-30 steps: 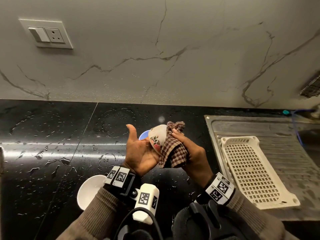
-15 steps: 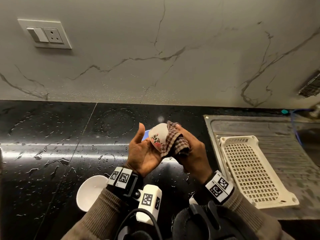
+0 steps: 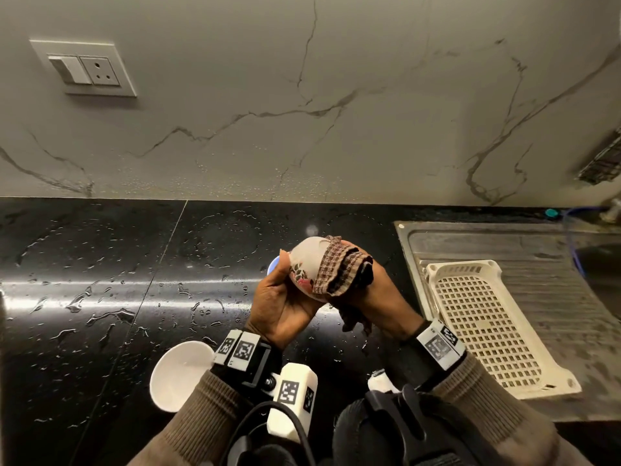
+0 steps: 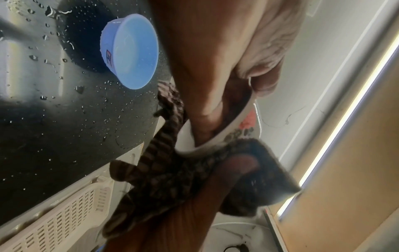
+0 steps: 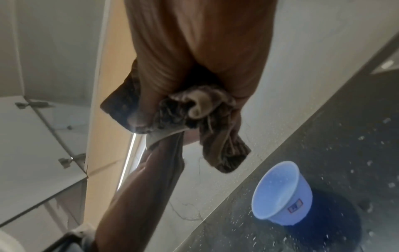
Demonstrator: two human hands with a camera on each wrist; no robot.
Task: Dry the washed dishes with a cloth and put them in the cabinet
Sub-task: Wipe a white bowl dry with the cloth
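Checked woven cloth point(image 3: 336, 270) against rounded bowl point(image 3: 305, 260)

Hands with bowl and cloth above a wet counter, sink to the right.

The left hand point(image 3: 282, 304) holds the floral white ceramic bowl point(image 3: 304, 264) above the black stone countertop point(image 3: 100, 270); the right hand point(image 3: 376, 294) presses the brown checked cloth point(image 3: 336, 267) against the bowl's right side. A blue plastic bowl point(image 4: 129, 51) stands on the counter behind the hands, a white round bowl point(image 3: 178, 375) nearer, to their left. The cream perforated plastic tray point(image 3: 487, 324) lies on the steel sink drainboard point(image 3: 554, 297), right of the hands.
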